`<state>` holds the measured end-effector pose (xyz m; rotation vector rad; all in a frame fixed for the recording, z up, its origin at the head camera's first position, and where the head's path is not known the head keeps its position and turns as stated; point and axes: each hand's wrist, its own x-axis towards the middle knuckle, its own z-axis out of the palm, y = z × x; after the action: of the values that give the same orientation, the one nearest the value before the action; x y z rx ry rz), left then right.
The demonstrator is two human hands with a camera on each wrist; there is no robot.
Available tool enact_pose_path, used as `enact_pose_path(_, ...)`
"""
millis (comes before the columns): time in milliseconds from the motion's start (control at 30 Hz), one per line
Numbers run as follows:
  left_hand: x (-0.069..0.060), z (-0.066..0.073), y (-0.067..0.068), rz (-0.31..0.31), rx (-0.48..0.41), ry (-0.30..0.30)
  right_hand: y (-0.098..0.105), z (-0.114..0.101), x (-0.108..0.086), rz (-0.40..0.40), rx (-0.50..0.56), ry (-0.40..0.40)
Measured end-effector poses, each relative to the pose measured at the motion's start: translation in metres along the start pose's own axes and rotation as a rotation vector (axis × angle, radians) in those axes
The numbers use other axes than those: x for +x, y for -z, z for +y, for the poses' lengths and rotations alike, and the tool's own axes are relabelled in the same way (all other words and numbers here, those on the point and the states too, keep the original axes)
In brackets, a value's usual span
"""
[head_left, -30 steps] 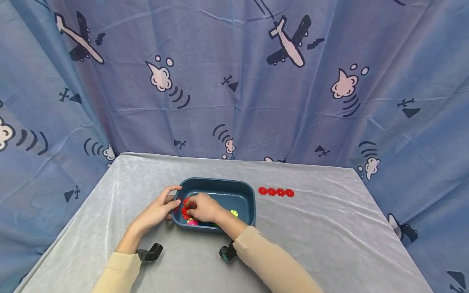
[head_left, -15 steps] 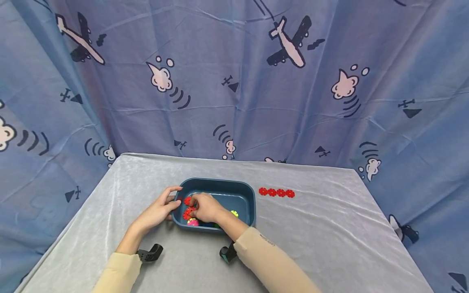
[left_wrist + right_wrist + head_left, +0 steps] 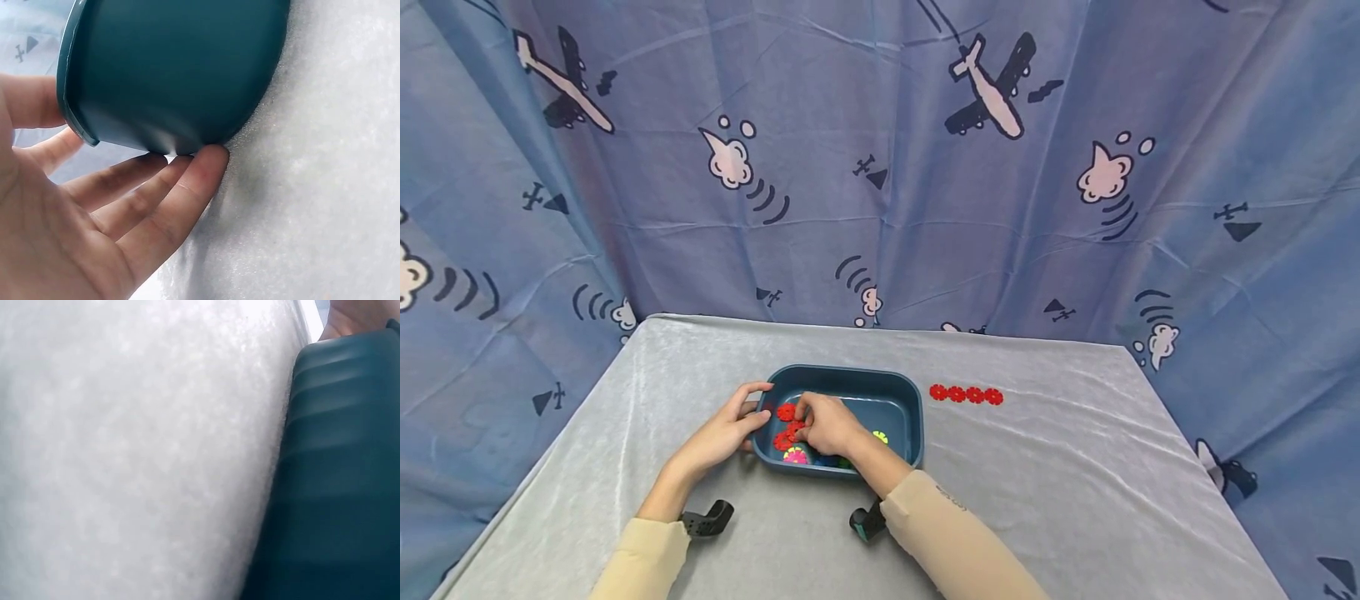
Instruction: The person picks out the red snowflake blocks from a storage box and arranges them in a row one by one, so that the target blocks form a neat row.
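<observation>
A dark teal plastic bin (image 3: pixel 914 417) stands on the table, holding several snowflake discs. My left hand (image 3: pixel 718 435) grips its left end; in the left wrist view the thumb hooks over the rim and the fingers of my left hand (image 3: pixel 69 231) touch the outer wall of the bin (image 3: pixel 175 69). Inside the bin, my right hand (image 3: pixel 829 427) curls its thumb and fingers on a red snowflake disc (image 3: pixel 795 428). Beside it lie other red discs (image 3: pixel 786 412) and a pink and yellow disc (image 3: pixel 795 456). The right wrist view shows only the bin's outer side (image 3: pixel 344 462) and part of a hand.
Right of the bin, several red discs (image 3: pixel 966 394) lie in a straight row on the grey cloth-covered table (image 3: pixel 1075 475). A yellow-green disc (image 3: pixel 880 436) sits near the bin's right end. Behind the table hangs a blue patterned curtain (image 3: pixel 820 167).
My right hand has drawn slightly right within the bin, and more of the red discs at its left end shows. The left hand and the row of discs have stayed put.
</observation>
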<state>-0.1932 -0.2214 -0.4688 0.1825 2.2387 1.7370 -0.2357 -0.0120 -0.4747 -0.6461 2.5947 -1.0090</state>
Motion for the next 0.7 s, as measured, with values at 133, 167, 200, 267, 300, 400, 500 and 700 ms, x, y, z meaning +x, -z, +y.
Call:
enact_pose_path(133, 0.000, 0.000, -0.001, 0.001, 0.011, 0.000, 0.001, 0.001, -0.002, 0.014, 0.030, 0.022)
enact_pose_path(167, 0.000, 0.000, -0.001, -0.001, 0.014, 0.000, 0.002, 0.001, -0.003, 0.016, 0.037, 0.028)
enact_pose_path(200, 0.001, -0.001, -0.001, -0.001, 0.019, 0.001, 0.003, 0.002, -0.003, 0.018, 0.042, 0.032)
enact_pose_path(267, 0.001, -0.001, 0.000, 0.001, 0.026, 0.007, 0.005, 0.002, -0.005, 0.020, 0.046, 0.041)
enact_pose_path(300, 0.001, -0.002, 0.000, 0.001, 0.027, 0.010, 0.006, 0.002, -0.006, 0.021, 0.045, 0.047)
enact_pose_path(400, 0.002, -0.003, -0.001, 0.005, 0.028, 0.014, 0.011, 0.002, -0.009, 0.022, 0.045, 0.063)
enact_pose_path(500, 0.002, -0.002, 0.000, 0.003, 0.023, 0.011, 0.017, 0.002, -0.013, 0.024, 0.052, 0.075)
enact_pose_path(700, 0.001, 0.000, -0.001, -0.001, 0.014, 0.006, 0.032, 0.005, -0.025, 0.041, 0.077, 0.080)
